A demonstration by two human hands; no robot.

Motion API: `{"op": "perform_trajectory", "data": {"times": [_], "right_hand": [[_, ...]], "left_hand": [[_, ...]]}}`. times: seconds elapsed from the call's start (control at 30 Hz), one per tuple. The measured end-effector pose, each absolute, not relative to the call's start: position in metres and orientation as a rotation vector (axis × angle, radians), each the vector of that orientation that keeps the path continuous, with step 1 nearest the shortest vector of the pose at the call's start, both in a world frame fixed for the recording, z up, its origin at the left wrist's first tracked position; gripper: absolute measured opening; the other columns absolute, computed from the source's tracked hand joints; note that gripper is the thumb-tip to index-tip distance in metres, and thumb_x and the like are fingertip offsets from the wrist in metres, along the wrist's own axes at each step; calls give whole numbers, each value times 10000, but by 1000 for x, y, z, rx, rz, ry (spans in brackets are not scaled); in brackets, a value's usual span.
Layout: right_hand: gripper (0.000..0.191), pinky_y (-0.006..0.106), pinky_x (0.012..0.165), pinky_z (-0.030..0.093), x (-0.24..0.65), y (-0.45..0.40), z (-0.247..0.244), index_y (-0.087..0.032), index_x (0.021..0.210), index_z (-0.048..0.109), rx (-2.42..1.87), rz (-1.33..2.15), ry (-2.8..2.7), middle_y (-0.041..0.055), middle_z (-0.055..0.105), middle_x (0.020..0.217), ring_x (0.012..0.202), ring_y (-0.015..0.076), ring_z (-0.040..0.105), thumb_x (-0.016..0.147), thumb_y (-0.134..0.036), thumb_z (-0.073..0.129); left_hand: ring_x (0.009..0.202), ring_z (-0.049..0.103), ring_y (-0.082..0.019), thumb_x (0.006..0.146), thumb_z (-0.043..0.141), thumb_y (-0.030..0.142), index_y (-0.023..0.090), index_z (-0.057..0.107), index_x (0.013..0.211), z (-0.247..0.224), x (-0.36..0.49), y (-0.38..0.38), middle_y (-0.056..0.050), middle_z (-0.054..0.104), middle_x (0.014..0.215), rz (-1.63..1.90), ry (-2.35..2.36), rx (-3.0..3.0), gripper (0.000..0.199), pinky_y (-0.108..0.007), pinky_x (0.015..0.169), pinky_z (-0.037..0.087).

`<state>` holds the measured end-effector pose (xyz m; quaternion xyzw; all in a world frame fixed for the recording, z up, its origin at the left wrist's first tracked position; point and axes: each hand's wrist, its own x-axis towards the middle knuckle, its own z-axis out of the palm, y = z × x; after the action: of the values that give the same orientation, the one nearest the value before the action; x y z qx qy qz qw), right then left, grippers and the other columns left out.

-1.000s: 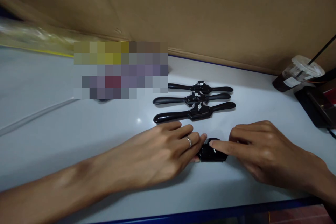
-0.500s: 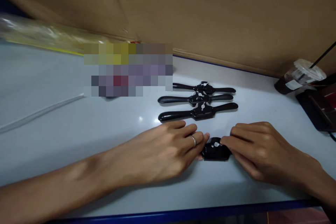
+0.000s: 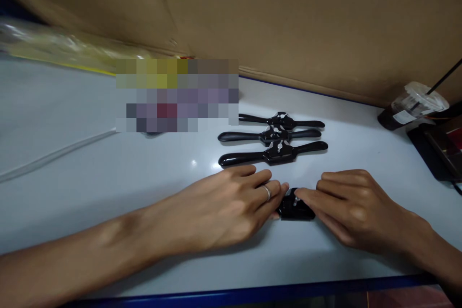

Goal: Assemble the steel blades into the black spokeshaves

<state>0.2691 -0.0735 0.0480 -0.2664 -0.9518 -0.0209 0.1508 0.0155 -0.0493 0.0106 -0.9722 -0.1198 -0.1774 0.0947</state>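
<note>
A black spokeshave [image 3: 296,211] lies on the white table [image 3: 159,269] near its front edge, its middle body showing between my two hands. My left hand [image 3: 236,204], with a ring on one finger, is closed around the left end and hides that handle. From the other side, my right hand [image 3: 355,209] is closed on the tool, its index fingertip at the small silver screw [image 3: 296,200] on the body. The right handle is covered by this hand. Just beyond, three similar black spokeshaves [image 3: 281,154] rest in a stacked row, handles left and right.
A blurred-out patch [image 3: 176,96] covers items at the back left, beside clear plastic wrap [image 3: 72,50]. At the right stand a lidded drink cup [image 3: 415,103] with a straw and a dark flat object [image 3: 433,149]. Brown cardboard [image 3: 288,19] walls the back.
My right index fingertip has moved a little left over the screw, which has turned to a different angle. My left hand holds its place.
</note>
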Motion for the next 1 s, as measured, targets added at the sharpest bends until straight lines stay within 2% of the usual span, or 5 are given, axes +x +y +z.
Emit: {"op": "perform_trajectory", "data": {"times": [0.17, 0.43, 0.57, 0.77, 1.0], "right_hand": [[304, 344, 565, 380, 269, -74, 49, -135, 855, 754, -826, -136, -2712, 12, 638, 658, 567, 171, 533, 1047, -199, 528], [303, 338, 566, 386, 265, -72, 44, -154, 783, 707, -763, -213, -2703, 1, 601, 646, 572, 167, 507, 1043, -227, 571], [304, 336, 554, 359, 265, -70, 41, -159, 756, 681, -718, -203, -2708, -2, 584, 641, 567, 160, 469, 1039, -206, 579], [301, 337, 563, 332, 264, -70, 36, -165, 736, 645, -724, -179, -2694, -8, 550, 630, 572, 161, 415, 1000, -70, 536], [311, 332, 548, 302, 262, -73, 34, -183, 756, 602, -791, -156, -2713, -15, 539, 635, 548, 148, 402, 1023, -96, 469]], "left_hand": [[812, 628, -212, 1082, 478, 229, 87, 722, 1067, 12, 15, -49, -83, 727, 906, -503, -351, -2878, 282, -349, 687, 477], [821, 636, -225, 1082, 472, 236, 74, 719, 1102, 10, 15, -49, -85, 730, 923, -492, -359, -2875, 297, -362, 691, 500], [820, 642, -236, 1084, 454, 230, 49, 705, 1141, 9, 14, -49, -86, 726, 926, -490, -360, -2899, 315, -380, 688, 519], [795, 630, -225, 1092, 447, 237, 56, 685, 1156, 7, 15, -50, -85, 720, 919, -538, -406, -2929, 306, -367, 650, 493], [802, 626, -230, 1085, 458, 232, 32, 673, 1173, 6, 15, -51, -101, 716, 919, -541, -402, -2919, 306, -369, 635, 485]]}}
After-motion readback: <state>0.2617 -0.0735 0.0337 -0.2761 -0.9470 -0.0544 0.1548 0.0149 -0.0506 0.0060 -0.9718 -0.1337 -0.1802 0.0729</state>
